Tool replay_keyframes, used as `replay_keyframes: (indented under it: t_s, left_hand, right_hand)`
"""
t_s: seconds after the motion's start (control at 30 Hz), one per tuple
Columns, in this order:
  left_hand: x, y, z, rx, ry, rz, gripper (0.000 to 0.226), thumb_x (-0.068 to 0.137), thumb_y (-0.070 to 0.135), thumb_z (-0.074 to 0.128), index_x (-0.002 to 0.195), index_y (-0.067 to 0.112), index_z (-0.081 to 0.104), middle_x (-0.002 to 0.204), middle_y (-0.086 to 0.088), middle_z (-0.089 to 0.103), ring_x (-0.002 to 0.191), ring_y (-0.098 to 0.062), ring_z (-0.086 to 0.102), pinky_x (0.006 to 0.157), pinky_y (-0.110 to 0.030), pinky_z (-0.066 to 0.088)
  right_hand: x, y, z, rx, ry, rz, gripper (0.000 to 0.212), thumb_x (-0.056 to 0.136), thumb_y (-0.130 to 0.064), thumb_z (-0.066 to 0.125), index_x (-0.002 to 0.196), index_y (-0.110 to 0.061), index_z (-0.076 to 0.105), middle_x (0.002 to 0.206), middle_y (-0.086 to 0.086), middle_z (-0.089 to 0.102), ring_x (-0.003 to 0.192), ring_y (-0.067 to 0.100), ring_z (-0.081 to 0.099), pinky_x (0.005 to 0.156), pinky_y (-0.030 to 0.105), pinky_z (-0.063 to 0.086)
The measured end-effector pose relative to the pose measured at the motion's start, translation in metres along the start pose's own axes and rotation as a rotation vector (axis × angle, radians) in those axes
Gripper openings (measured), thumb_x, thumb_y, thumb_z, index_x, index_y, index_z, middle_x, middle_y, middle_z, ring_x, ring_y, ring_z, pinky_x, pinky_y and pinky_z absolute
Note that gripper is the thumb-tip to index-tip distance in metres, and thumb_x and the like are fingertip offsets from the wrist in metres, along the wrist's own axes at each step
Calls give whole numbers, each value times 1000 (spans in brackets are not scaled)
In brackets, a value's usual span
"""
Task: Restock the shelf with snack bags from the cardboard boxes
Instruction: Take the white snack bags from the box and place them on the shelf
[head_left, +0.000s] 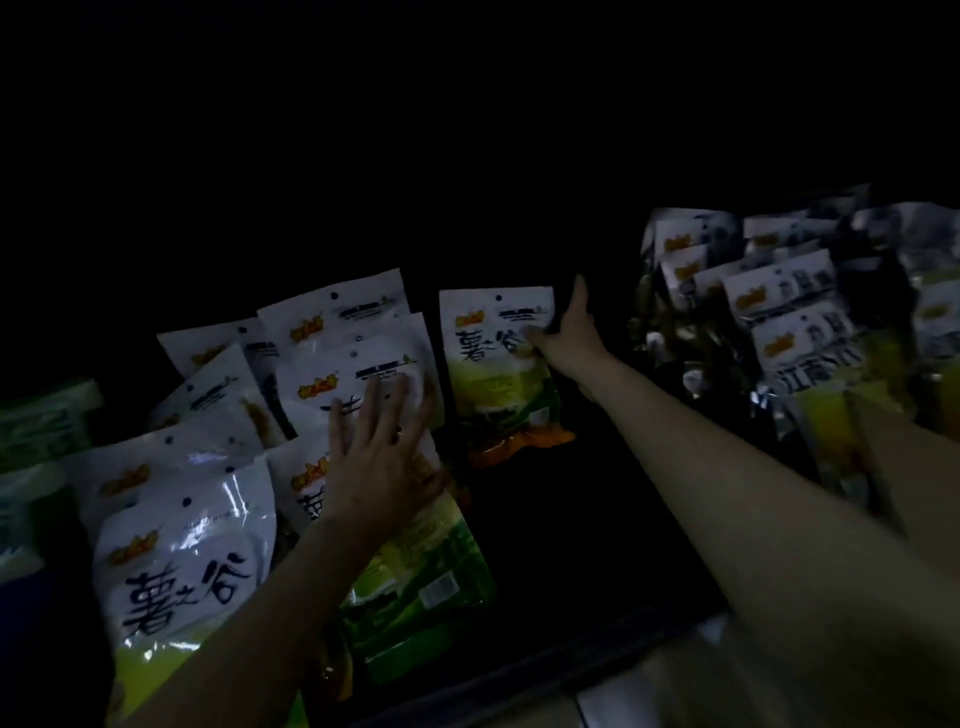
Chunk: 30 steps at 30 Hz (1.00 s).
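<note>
The scene is dark. White-and-green snack bags with black characters lie in overlapping rows on a dark shelf. My left hand (382, 452) rests flat, fingers spread, on the stacked bags (358, 374) at centre left. One single snack bag (496, 364) stands apart in the middle of the shelf. My right hand (569, 332) pinches its upper right edge, thumb on the front and fingers behind. A large bag of the same kind (187, 566) lies nearest me at lower left.
Another group of bags with white tops and yellow lower halves (789, 322) crowds the right side. Greenish packets (47, 421) sit at the far left. The shelf's front edge (524, 675) runs along the bottom; dark bare shelf (561, 519) lies between my arms.
</note>
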<state>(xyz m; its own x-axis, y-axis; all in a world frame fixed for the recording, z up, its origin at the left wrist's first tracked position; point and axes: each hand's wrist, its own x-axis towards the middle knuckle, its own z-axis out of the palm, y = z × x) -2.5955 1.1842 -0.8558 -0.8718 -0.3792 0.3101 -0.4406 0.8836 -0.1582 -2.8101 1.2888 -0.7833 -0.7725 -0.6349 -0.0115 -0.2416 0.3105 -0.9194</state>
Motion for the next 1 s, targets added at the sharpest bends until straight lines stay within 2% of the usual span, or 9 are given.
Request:
replay_keyframes:
  t_s: [0.1, 0.2, 0.33, 0.43, 0.57, 0.67, 0.8, 0.9, 1.0]
  left_hand:
    - [-9, 6, 2, 66, -10, -15, 73, 89, 64, 18, 145, 17, 29, 150, -12, 33, 140, -29, 19, 110, -53, 6]
    - [-13, 12, -1, 109, -42, -8, 72, 93, 61, 7, 145, 16, 31, 150, -11, 33, 139, -30, 19, 107, -57, 11]
    - [-15, 19, -8, 150, -32, -43, 70, 95, 58, 8, 143, 15, 34, 149, -12, 34, 138, -34, 23, 109, -59, 19]
    - [-18, 29, -24, 186, -27, -60, 63, 88, 47, 29, 141, 13, 33, 147, -15, 38, 134, -39, 36, 101, -61, 30]
    - [-23, 33, -55, 156, -57, -82, 61, 84, 36, 40, 139, 13, 35, 147, -15, 36, 138, -31, 28, 104, -57, 24]
    - [-7, 42, -79, -32, -57, -216, 64, 86, 21, 60, 143, 9, 34, 153, -15, 23, 142, -35, 19, 113, -54, 14]
    - [30, 90, -102, -398, 43, -302, 59, 90, 29, 50, 140, 0, 35, 146, -22, 32, 132, -42, 34, 107, -52, 23]
    - [64, 167, -123, -798, 74, -273, 62, 87, 32, 50, 139, 1, 35, 139, -20, 41, 125, -37, 42, 103, -47, 35]
    - [75, 264, -150, -1028, 77, -227, 50, 91, 22, 53, 136, 4, 39, 133, -16, 49, 122, -32, 47, 95, -34, 38]
  right_hand:
    - [-7, 54, 42, -397, -137, 17, 96, 87, -24, 66, 149, -31, -7, 158, 9, -6, 144, 35, 7, 110, 50, 29]
    - [-18, 89, 65, -623, -29, -86, 92, 86, -35, 65, 148, -35, -3, 156, 9, -14, 144, 34, -4, 113, 49, 23]
    - [-21, 94, 75, -550, 139, -86, 84, 88, -43, 59, 150, -30, 4, 156, 12, -7, 143, 33, 0, 111, 50, 20]
    - [-18, 92, 70, -499, 149, -68, 81, 86, -43, 61, 150, -27, 12, 156, 14, 3, 142, 34, 8, 109, 50, 24]
    - [-22, 61, 39, -374, 127, -1, 79, 86, -41, 63, 148, -24, 18, 153, 13, 13, 138, 35, 15, 104, 50, 30]
    - [-25, 29, -6, -315, 85, 30, 67, 91, -40, 56, 144, -14, 24, 148, 17, 22, 136, 35, 19, 103, 45, 30]
    - [-40, 1, -105, -444, -16, -89, 64, 96, -39, 47, 146, -12, 19, 151, 18, 14, 139, 38, 11, 108, 48, 23]
    - [-82, 7, -208, -622, 136, -178, 63, 97, -33, 47, 148, -11, 18, 154, 16, 12, 141, 36, 10, 109, 49, 21]
    - [-142, 31, -299, -862, 345, 1, 66, 94, -39, 49, 147, -10, 20, 152, 17, 19, 139, 36, 16, 108, 45, 24]
